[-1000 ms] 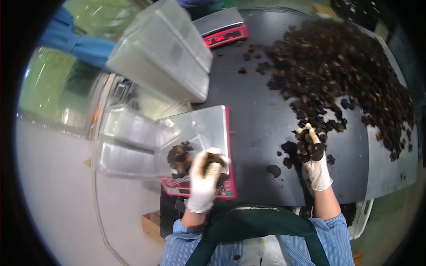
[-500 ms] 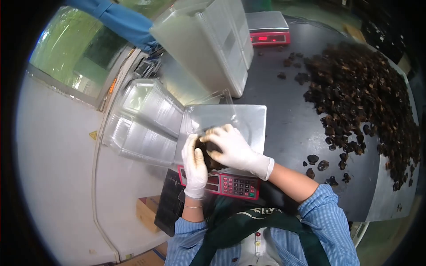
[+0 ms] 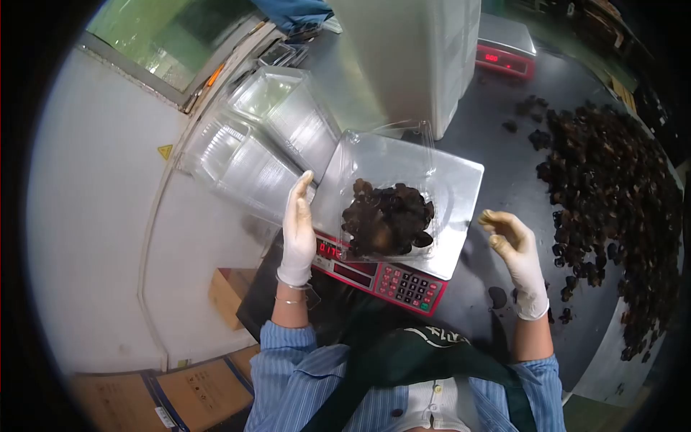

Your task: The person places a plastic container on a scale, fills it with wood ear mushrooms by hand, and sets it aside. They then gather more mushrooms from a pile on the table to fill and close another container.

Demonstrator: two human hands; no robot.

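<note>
A clear plastic container (image 3: 430,176) with its lid raised stands on the steel pan (image 3: 461,194) of a red digital scale (image 3: 410,284). Inside it lies a heap of dark brown, wrinkled pieces (image 3: 389,219), whose kind I cannot make out. My left hand (image 3: 296,237), in a white glove, is held upright just left of the container, fingers straight, with nothing in it. Off the pan's right edge, my gloved right hand (image 3: 520,263) hovers over the dark table; its thumb stands apart from half-curled fingers and no object shows between them.
A large pile of the same dark pieces (image 3: 604,194) covers the table's right side. Stacked clear containers (image 3: 259,158) lie at the left, and a tall stack (image 3: 410,65) rises behind the pan. A second red scale (image 3: 504,57) stands at the back. Cardboard boxes (image 3: 194,396) sit lower left.
Both hands were together over the pieces in the container. They have parted, the right one moving right past the pan, and the heap now shows. The view has shifted too.
</note>
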